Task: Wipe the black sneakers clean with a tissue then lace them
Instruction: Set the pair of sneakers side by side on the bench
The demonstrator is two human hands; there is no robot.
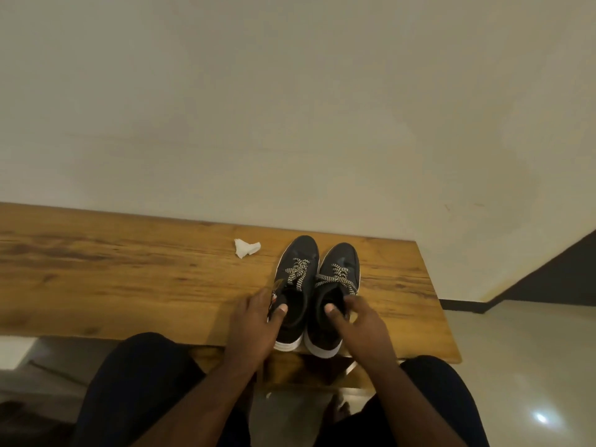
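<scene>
Two black sneakers with white soles stand side by side on the wooden table point(129, 279), toes pointing away, heels at the near edge. Both carry black-and-white patterned laces. My left hand point(254, 321) grips the collar of the left sneaker point(298, 262), thumb inside its opening. My right hand point(358, 321) holds the collar of the right sneaker point(338, 262) the same way, fingers on its outer side. A crumpled white tissue point(245, 247) lies on the table, left of the shoes and apart from them.
A plain pale wall rises right behind the table. The table's right end is near the shoes, with a glossy floor point(516, 366) and a dark skirting beyond. My legs in dark trousers sit below the near edge.
</scene>
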